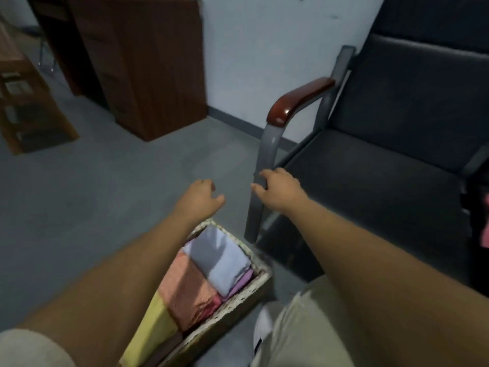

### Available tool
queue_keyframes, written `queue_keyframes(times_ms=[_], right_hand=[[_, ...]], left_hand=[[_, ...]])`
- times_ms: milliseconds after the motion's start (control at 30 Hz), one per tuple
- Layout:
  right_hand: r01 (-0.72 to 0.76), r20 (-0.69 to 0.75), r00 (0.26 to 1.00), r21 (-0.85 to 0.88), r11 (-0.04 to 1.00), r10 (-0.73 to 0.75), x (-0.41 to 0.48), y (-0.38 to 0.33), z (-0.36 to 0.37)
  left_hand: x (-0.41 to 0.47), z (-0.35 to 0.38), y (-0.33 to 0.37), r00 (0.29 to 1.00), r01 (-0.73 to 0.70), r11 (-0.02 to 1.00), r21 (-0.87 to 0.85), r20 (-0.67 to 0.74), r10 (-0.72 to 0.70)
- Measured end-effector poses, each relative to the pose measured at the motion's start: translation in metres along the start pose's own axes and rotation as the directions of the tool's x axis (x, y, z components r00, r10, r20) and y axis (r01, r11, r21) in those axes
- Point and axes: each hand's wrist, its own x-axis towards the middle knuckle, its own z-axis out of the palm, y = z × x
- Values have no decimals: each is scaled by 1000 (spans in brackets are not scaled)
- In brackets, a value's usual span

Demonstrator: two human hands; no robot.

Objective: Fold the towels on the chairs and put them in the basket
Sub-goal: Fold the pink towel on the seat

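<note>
A white woven basket [246, 295] stands on the floor between my forearms. Folded towels lie in it side by side: a pale blue one [222, 260] over a pink-purple one [243, 280], a salmon one [190, 290] and a yellow one [153, 327]. My left hand [199, 198] hovers above the floor beyond the basket, fingers loosely curled, holding nothing. My right hand [279, 188] is in front of the grey front post [268, 144] of a black chair [370, 186], fingers loosely bent; contact with the post is unclear. The chair seat is bare.
The chair has a reddish wooden armrest [299, 99]. A brown cabinet [148, 70] stands against the far wall and a wooden shelf [23, 107] at the far left. A bit of pink cloth [485, 226] shows at the right edge. My knee [304, 327] is beside the basket.
</note>
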Motion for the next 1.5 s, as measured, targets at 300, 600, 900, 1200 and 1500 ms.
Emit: queue_keyframes(times_ms=[300,600,900,1200,1500], right_hand=[[-278,-323,916,-80,957,239,-97,160,-189],[-616,-355,749,-64,785,559,-218,348,-205],[-813,-231,564,14,583,793,-265,508,-162],[-816,-274,501,165,553,821,-235,607,-120],[-783,-472,450,200,589,758,-235,601,-123]], left_hand=[[9,-45,243,914,-386,922,16,-131,384],[-22,89,439,770,-621,783,-12,172,614],[-35,261,550,560,-752,648,-123,399,726],[-20,369,568,430,-860,510,8,550,716],[-37,357,568,396,-886,457,-79,386,833]])
